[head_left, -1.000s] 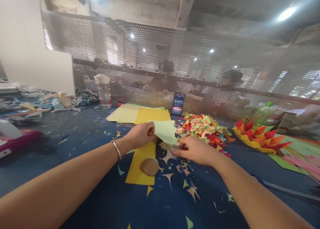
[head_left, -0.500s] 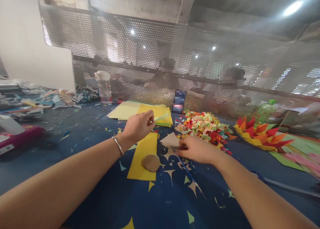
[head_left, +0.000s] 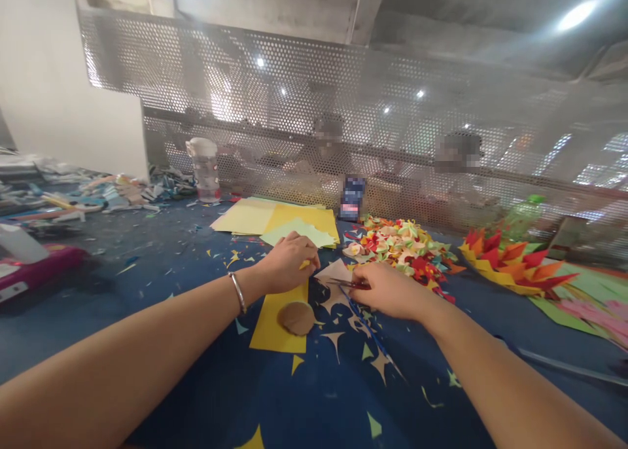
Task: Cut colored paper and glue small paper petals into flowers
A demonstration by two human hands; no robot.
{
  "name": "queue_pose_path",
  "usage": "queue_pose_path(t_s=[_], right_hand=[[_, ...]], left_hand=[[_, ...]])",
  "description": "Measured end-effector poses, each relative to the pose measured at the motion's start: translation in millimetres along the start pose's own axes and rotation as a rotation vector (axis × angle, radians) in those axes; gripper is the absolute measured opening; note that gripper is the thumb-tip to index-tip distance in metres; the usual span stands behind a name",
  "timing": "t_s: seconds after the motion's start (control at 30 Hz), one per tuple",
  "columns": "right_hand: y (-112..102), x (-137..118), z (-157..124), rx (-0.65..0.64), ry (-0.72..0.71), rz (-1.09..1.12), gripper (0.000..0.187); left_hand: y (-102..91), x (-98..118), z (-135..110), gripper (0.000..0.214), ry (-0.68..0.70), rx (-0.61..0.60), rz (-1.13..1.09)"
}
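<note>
My left hand (head_left: 292, 264), with a silver bangle at the wrist, is over the upper end of a yellow paper strip (head_left: 275, 328). Its fingers are curled together, and a bit of yellow shows by the fingertips; whether they hold it is hidden. On the strip lies a round tan disc (head_left: 296, 319). To the right, my right hand (head_left: 385, 290) is closed around scissors (head_left: 346, 283), whose blades point left across a pale pink paper piece (head_left: 335, 271). A blue pen-like stick (head_left: 370, 334) slants below that hand.
Yellow and cream sheets (head_left: 240, 215) are stacked behind, with a jagged light green sheet (head_left: 294, 232) on top. A heap of small coloured paper pieces (head_left: 402, 246), a phone (head_left: 352, 197), a bottle (head_left: 205, 171) and folded paper points (head_left: 510, 266) stand around. Scraps litter the table.
My left hand has come down and toward me from the sheet stack to the yellow strip. The light green sheet it was at now lies flat on the stack. My right hand has barely moved.
</note>
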State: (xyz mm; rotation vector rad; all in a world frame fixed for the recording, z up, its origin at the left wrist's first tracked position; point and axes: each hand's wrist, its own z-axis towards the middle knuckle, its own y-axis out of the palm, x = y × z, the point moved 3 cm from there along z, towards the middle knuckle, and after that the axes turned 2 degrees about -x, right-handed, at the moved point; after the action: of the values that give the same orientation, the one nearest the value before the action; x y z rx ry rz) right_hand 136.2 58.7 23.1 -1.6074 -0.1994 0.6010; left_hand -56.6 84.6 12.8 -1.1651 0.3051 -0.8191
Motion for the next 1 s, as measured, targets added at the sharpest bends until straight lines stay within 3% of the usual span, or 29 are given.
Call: queue_pose_path(t_s=[0.2, 0.37, 0.57, 0.83, 1.0], right_hand=[[-5, -1, 1, 0.124, 0.041, -0.056, 0.016], [-8, -1, -1, 0.178, 0.063, -0.085, 0.016], [-9, 0, -1, 0.189, 0.079, -0.112, 0.018], [-9, 1, 0, 0.203, 0.099, -0.130, 0.018], [-8, 2, 0, 0.206, 0.112, -0.136, 0.017]], left_hand=[[7.1, 6, 0, 0.019, -0.076, -0.048, -0.028], [-0.6, -1, 0, 0.015, -0.081, -0.001, -0.057], [-2.8, -8, -5, 0.023, -0.142, -0.092, -0.002], [-3.2, -10, -4, 0.037, -0.176, -0.047, 0.055], [-8.0, -2, -5, 0.038, -0.108, -0.041, 0.058]])
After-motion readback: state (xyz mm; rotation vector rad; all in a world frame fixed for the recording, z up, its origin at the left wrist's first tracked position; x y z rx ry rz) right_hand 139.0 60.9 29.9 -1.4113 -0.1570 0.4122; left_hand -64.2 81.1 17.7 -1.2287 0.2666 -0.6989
